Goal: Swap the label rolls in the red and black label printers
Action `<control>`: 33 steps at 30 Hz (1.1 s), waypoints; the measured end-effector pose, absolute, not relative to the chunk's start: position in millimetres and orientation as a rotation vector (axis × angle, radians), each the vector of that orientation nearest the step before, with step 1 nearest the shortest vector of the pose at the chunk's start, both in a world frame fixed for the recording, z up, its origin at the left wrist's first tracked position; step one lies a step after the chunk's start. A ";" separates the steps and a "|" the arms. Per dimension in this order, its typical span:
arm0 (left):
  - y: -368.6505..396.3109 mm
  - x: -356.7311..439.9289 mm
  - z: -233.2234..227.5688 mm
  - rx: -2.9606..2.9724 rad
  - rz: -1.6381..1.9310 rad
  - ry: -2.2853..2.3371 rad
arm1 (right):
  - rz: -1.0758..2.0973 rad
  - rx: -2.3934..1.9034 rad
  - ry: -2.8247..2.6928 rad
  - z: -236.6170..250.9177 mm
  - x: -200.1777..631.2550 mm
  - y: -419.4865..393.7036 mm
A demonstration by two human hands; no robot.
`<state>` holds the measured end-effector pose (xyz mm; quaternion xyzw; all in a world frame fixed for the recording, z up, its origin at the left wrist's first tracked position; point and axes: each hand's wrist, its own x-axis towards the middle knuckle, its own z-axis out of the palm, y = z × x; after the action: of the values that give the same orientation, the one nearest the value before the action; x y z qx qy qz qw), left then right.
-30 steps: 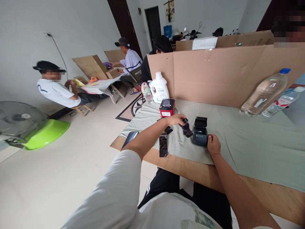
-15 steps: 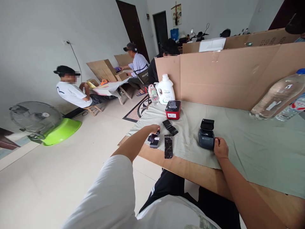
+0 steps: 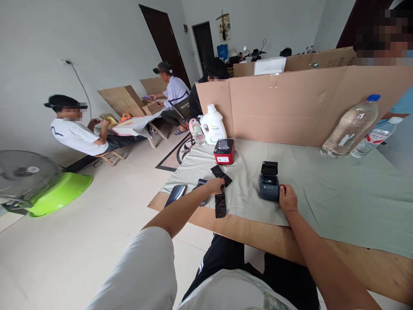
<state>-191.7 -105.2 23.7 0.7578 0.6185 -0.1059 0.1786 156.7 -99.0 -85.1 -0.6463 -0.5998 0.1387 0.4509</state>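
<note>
My right hand (image 3: 288,198) grips the right side of a small dark portable label printer (image 3: 269,189), whose lid stands raised. My left hand (image 3: 215,186) is closed above two glossy black marble-patterned strips; what its fingers hold, if anything, is too small to make out. One strip (image 3: 220,206) lies just below the hand, and the other strip (image 3: 217,170) lies slantwise just beyond it. Under my left forearm a dark object (image 3: 202,182) is mostly hidden. Farther left, a dark shiny phone-like slab (image 3: 176,193) rests near the table edge.
Behind the strips stand a red-and-black box-shaped device (image 3: 225,153), a white jug (image 3: 213,125) and a clear cup (image 3: 197,132). A cardboard partition (image 3: 274,107) backs the table. Large bottle (image 3: 351,127) and smaller bottle (image 3: 376,137) stand at right. Other people sit beyond.
My left hand has moved right, from the small dark items to above the black strips. My right hand stays at the printer. The view has shifted, showing the phone-like slab.
</note>
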 end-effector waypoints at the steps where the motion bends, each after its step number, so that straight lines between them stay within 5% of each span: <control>1: -107.1 -191.0 22.0 2.153 -0.319 1.757 | 0.344 -1.592 -1.479 -84.9 156.2 -99.2; 13: -69.6 -100.2 57.1 1.868 0.303 1.246 | 0.398 -1.569 -1.443 -79.4 148.6 -103.2; 21: -30.3 2.3 41.9 2.269 0.000 1.119 | 0.395 -1.569 -1.456 -77.1 147.7 -105.3; 33: -35.3 22.3 53.5 2.495 -0.412 1.384 | 0.404 -1.599 -1.475 -74.9 146.7 -106.8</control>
<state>22.3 -35.3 53.5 0.8582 0.4762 -0.1418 0.1292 146.7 -106.8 -74.9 -0.6460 -0.5961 0.1634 0.4479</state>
